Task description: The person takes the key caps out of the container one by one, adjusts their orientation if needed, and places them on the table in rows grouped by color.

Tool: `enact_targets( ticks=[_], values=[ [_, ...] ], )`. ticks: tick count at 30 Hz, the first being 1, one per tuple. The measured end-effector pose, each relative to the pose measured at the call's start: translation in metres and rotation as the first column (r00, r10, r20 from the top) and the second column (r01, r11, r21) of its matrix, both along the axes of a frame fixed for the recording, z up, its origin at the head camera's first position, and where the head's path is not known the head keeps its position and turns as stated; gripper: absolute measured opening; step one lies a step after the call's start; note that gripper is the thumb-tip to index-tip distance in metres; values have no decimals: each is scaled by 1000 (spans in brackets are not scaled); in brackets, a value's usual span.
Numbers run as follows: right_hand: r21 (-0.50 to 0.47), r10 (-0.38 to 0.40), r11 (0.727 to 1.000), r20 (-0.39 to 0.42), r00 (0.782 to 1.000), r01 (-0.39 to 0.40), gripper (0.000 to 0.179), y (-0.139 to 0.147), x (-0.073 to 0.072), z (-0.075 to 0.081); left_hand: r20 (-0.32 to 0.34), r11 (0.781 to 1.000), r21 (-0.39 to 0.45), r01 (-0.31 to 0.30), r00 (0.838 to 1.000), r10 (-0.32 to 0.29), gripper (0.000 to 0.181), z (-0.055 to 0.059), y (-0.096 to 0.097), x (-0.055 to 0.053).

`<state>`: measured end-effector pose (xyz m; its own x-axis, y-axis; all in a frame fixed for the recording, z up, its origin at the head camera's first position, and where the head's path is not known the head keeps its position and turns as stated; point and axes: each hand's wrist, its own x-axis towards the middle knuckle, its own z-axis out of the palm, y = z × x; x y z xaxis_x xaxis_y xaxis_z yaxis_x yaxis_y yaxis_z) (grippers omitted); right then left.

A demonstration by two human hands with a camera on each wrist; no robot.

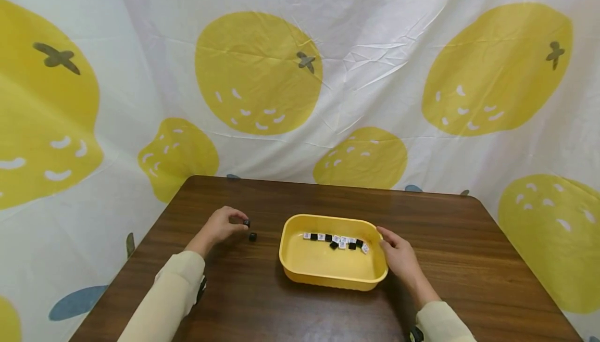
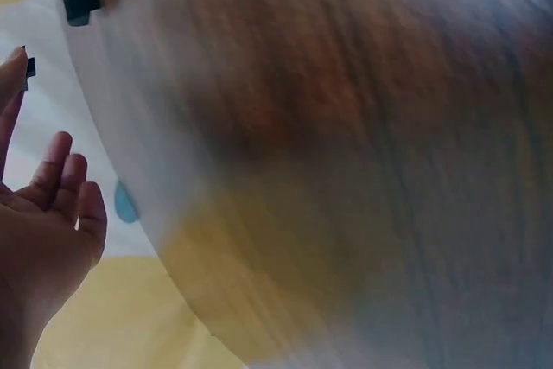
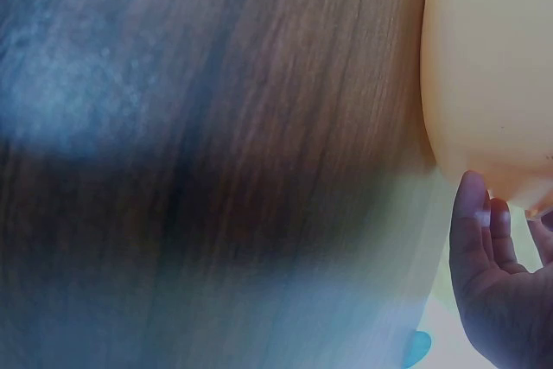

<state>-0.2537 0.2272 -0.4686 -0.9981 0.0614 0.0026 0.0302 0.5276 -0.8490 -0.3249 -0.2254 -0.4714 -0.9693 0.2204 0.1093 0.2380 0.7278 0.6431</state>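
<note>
My left hand (image 1: 224, 226) pinches a small black cube (image 1: 246, 223) between thumb and fingertips, above the left part of the table. In the left wrist view the cube (image 2: 31, 67) shows at the fingertips while the other fingers stay loosely bent. A second black cube (image 1: 252, 237) lies on the wood just below it. My right hand (image 1: 400, 255) grips the right rim of a yellow rectangular tray (image 1: 319, 278). Inside the tray, several black pieces and white pieces with printed marks (image 1: 342, 245) lie partly in a row near the far wall, bunched toward the right.
The dark wooden table (image 1: 225, 290) has its far edge against a white curtain (image 1: 365, 81) printed with large yellow lemons. The tray stands near the table's middle, to the right of the loose cube.
</note>
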Motion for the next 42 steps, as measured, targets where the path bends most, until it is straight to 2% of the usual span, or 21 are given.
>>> enact_targets(
  ticks=[6, 19, 42],
  values=[
    [4, -1, 1000, -9, 1000, 1, 43, -1, 2, 2, 26, 995, -94, -17, 999, 20, 16, -6, -6, 3],
    [12, -6, 1000, -15, 1000, 6, 42, -1, 2, 1, 27, 986, -162, -38, 999, 43, 18, -19, -3, 7],
    [-4, -1, 1000, 0, 1000, 1, 44, -2, 2, 3, 58, 986, -162, -28, 998, 38, 25, -23, 1, 8]
  ],
)
